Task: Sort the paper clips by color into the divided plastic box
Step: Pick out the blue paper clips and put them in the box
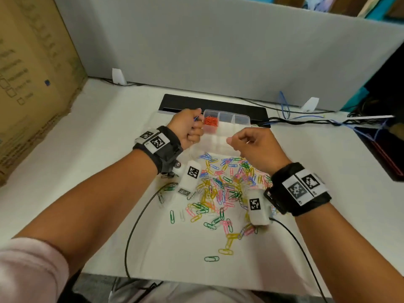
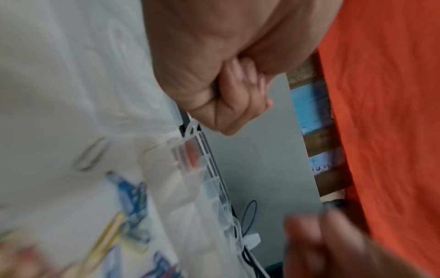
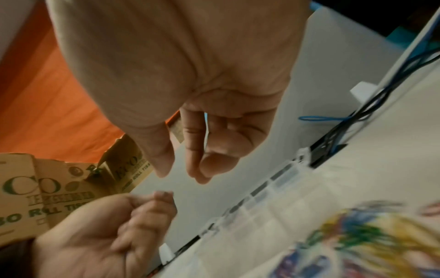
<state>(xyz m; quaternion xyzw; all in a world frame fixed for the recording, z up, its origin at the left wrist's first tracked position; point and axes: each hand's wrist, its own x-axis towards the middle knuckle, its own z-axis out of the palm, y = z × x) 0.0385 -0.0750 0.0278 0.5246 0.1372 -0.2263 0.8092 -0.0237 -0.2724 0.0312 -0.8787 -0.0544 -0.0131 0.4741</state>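
A clear divided plastic box (image 1: 227,136) lies at the back of the white table; its far-left compartment holds orange-red clips (image 1: 211,122), the other compartments look bare. A mixed pile of paper clips (image 1: 223,186) in blue, yellow, green, pink and white spreads in front of it. My left hand (image 1: 192,127) is a closed fist just left of the box, with a bit of blue clip (image 1: 196,118) showing at the thumb. My right hand (image 1: 238,143) hovers over the box's near edge, fingers loosely curled, nothing seen in it; the right wrist view shows thumb and fingertips (image 3: 200,178) apart.
A tall cardboard box (image 1: 32,73) stands at the left, a grey partition (image 1: 218,51) behind. A black bar (image 1: 214,106) lies behind the plastic box, with cables (image 1: 306,119) running right. A dark object (image 1: 380,154) sits at the right edge. Stray clips (image 1: 211,258) lie nearer me.
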